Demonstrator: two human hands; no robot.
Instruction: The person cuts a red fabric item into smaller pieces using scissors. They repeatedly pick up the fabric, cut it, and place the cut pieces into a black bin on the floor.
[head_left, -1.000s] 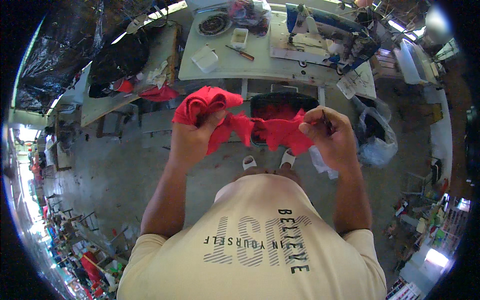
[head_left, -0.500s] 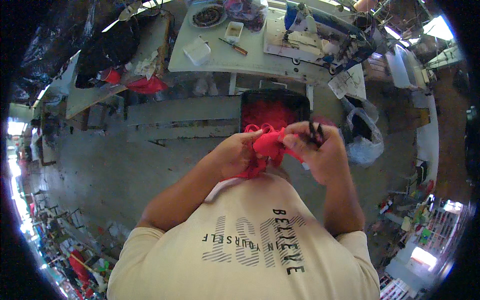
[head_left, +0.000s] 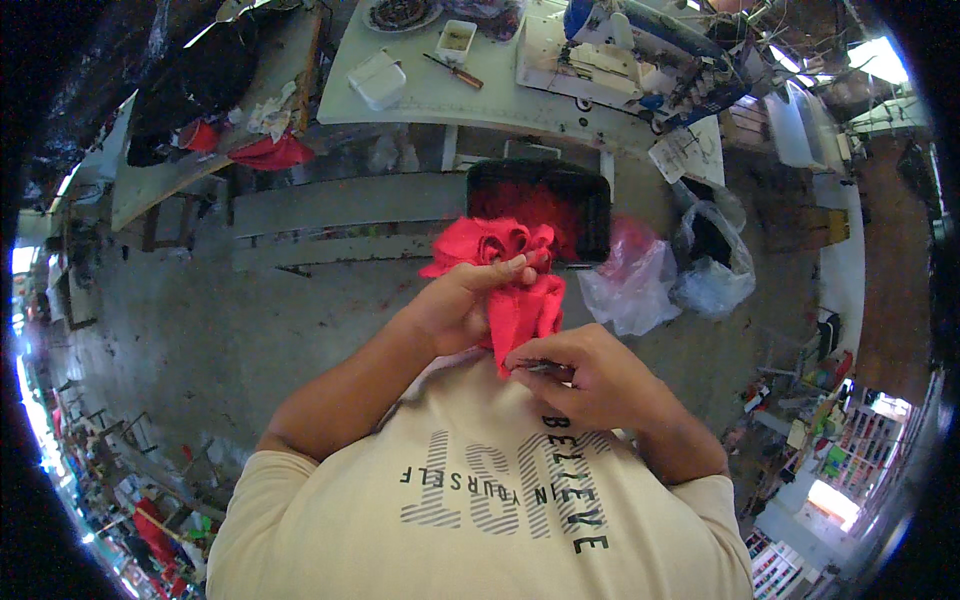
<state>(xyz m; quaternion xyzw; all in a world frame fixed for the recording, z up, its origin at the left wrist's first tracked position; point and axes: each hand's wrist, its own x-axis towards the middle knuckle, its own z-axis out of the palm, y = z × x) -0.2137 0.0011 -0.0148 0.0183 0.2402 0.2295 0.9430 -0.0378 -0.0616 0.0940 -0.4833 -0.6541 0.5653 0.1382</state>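
Right hand (head_left: pixel 592 375) had dropped since the earlier frame, from beside the left hand (head_left: pixel 462 300) down to the front of the pale shirt (head_left: pixel 330 510), and the red cloth (head_left: pixel 518 312) had gone from a lump between both hands to a bundle with a dangling tail. From my remote feed I logged the left hand clamped on the cloth, thumb across its folds. Right hand was curled round a small dark tool (head_left: pixel 548 368), fingertips at the cloth's lower tip; I couldn't tell whether they pinched it. Progress, my judgement: partway. Gathering looked done, the tail end was being handled, and the cloth remained in hand; more red material (head_left: pixel 530 200) lay inside the black bin (head_left: pixel 598 220). Cloth sat over the wearer's midline, its upper folds overlapping the bin's near edge in view. Long axis ran nearly straight toward the wearer: ruffled, wide end away, narrow tip pointing at the chest. Beyond the bin I noted the bench (head_left: pixel 480 107) with a sewing machine (head_left: pixel 580 75). Tool type unclear, too small.
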